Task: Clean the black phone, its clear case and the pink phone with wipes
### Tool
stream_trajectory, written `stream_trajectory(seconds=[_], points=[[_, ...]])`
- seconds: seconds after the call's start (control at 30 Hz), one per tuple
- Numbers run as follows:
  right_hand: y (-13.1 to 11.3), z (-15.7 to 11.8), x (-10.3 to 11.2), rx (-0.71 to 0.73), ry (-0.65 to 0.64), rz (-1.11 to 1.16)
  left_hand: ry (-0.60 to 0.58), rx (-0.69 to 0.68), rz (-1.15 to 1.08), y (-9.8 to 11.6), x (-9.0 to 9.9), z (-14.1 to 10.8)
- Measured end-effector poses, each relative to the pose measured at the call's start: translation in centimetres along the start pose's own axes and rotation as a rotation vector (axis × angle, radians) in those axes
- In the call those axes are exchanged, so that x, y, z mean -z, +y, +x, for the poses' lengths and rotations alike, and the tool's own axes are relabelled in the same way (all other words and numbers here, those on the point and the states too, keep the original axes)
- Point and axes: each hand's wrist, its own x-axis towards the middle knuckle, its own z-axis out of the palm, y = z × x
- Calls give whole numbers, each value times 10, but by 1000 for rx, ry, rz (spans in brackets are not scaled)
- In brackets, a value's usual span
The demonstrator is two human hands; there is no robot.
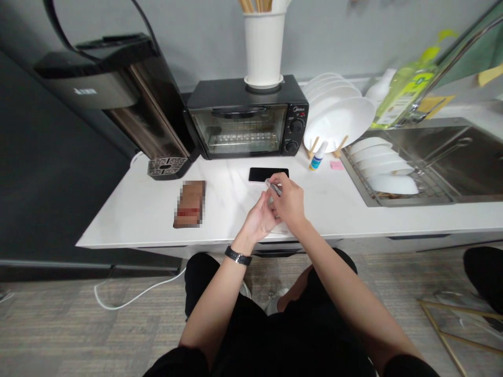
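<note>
Both my hands meet above the front part of the white counter [223,183]. My right hand [290,201] has its thumb and fingers pinched on a slim grey piece [276,188] with a pale end; its kind is unclear. My left hand [257,217], palm turned up and a black watch [238,256] on its wrist, curls close under the right one. Its fingertips are partly covered, so what it grips cannot be made out. Just beyond the hands lies a phone [261,174] with a dark screen. Something thin and whitish [281,229] shows under the hands near the counter edge.
A pixelated brown rectangular item [189,204] lies left. Behind stand a drinks dispenser [137,99], a toaster oven [243,125] with a white cup [264,47] on top, and racked plates [340,123]. A small spray bottle [316,158], pink slip [336,165] and sink [467,167] are right.
</note>
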Motion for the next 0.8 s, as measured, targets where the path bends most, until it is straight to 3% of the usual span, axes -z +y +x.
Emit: stream_trajectory(seconds=[0.2, 0.57, 0.8], points=[[-3, -21, 0, 45, -25, 74, 51, -73, -96, 1, -7, -4], [-15, -91, 14, 68, -127, 150, -31, -98, 122, 3, -5, -14], [-17, -104, 28, 21, -149, 48, -12, -108, 123, 1, -9, -14]])
